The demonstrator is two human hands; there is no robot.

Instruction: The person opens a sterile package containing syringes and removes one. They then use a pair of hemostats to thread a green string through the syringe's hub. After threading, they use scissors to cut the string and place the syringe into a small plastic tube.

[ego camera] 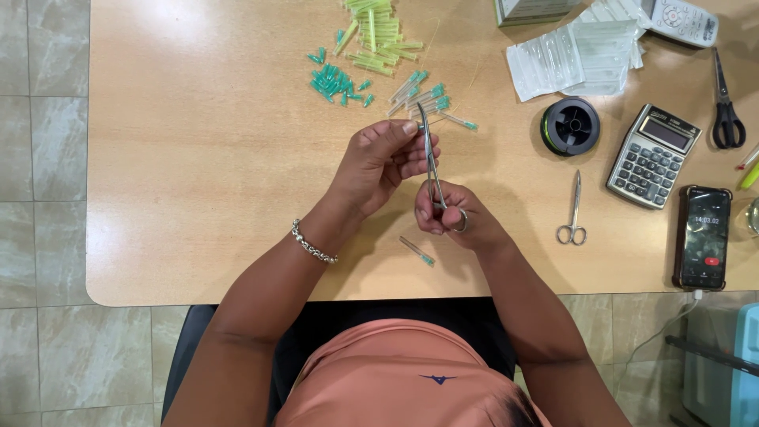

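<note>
My right hand [449,215] grips the ring handles of slim metal forceps [431,162], whose long jaws point away from me. My left hand [383,158], with a chain bracelet on its wrist, has its fingers pinched at the jaw tips; what it pinches is too small to tell. Both hands hover over the wooden table [198,198]. A capped needle with a teal hub [417,251] lies on the table just below my hands. Farther away lie a pile of teal hubs [332,83], several capped needles [427,99] and yellow-green tubes [378,35].
A black spool [571,126], small scissors [573,213], a calculator [653,156], a phone [703,237], black-handled scissors [726,111], white sealed packets [577,55] and a remote [684,20] sit to the right. The rounded table edge runs close to my body.
</note>
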